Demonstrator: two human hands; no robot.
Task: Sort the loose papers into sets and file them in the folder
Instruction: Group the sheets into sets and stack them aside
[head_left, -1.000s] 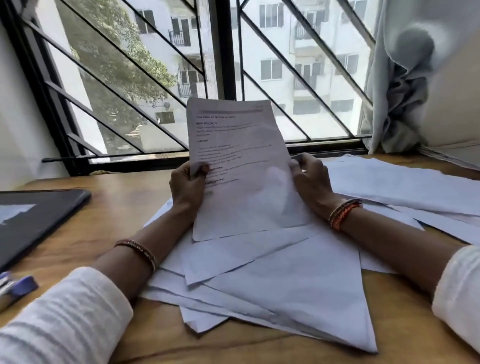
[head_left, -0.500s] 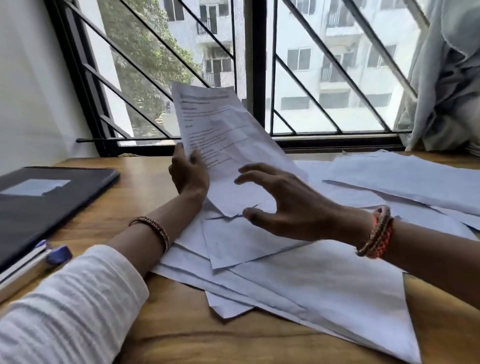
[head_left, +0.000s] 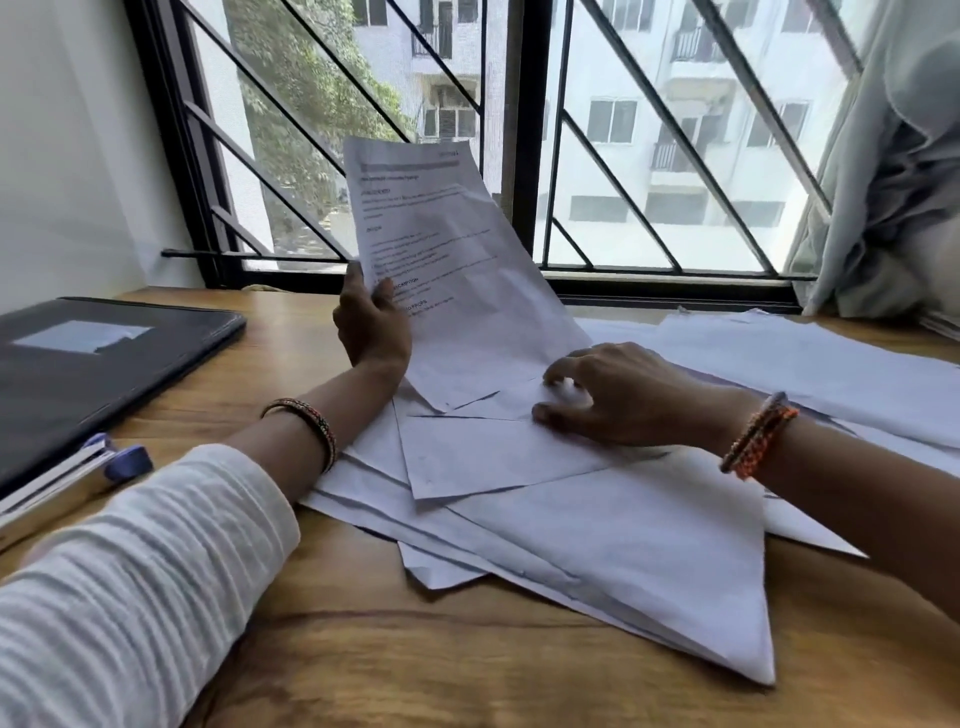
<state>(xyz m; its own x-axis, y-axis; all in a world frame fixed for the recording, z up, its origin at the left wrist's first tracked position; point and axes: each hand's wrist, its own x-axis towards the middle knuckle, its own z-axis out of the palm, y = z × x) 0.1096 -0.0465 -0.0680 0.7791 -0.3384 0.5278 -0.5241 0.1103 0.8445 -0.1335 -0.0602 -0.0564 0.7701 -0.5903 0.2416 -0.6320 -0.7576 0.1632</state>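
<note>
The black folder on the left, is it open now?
No, the black folder lies closed and flat on the wooden table, with no hand on it.

Probably a home study: a brown wooden desk (head_left: 363, 649) at the frame's bottom, black-barred window (head_left: 519, 156) across the top, grey curtain (head_left: 893, 182) upper right.

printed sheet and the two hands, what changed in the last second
The right hand let go of the printed sheet and came down onto the loose papers on the table, fingers curling at one sheet's corner. The left hand now holds the printed sheet alone, and it leans to the left. The pile, the dark folder and the pen stayed where they were.
</note>
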